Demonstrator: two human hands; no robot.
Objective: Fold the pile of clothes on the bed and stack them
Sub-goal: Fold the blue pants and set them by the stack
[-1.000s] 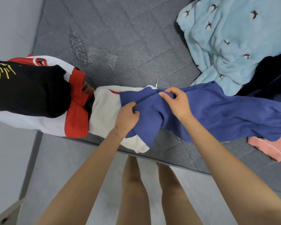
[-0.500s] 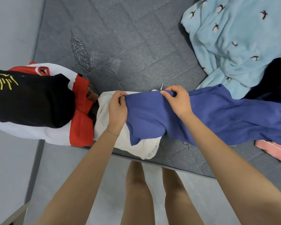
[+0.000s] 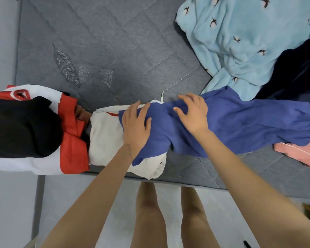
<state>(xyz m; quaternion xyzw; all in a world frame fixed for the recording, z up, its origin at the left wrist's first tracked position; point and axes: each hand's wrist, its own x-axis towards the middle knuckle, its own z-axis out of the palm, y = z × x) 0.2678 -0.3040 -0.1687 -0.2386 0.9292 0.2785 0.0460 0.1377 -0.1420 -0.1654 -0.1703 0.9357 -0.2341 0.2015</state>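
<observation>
A crumpled blue cotton garment lies stretched across the near edge of the grey quilted bed, running from the centre of the view out toward 3 o'clock. Its left end drapes over a folded cream-white garment that sits just left of centre and overhangs the bed's edge at 6 o'clock.

The left hand lies flat on that left end of the blue garment, fingers straight and close together, palm pressing down and gripping nothing. The right hand rests on the blue cloth just beside it toward 3 o'clock, fingers spread and slightly bent, fingertips on the fabric and nothing pinched between them.

At 9 o'clock a black folded garment lies on top of a white garment with red bands, which touches the cream-white one. At 1 o'clock a rumpled light-blue fleece with a dark bird print is heaped, with a dark navy garment against it at 2 o'clock. A pink garment with pale piping pokes out from under the blue garment's far end at 4 o'clock.

The person's bare legs stand on the pale floor at 6 o'clock.
</observation>
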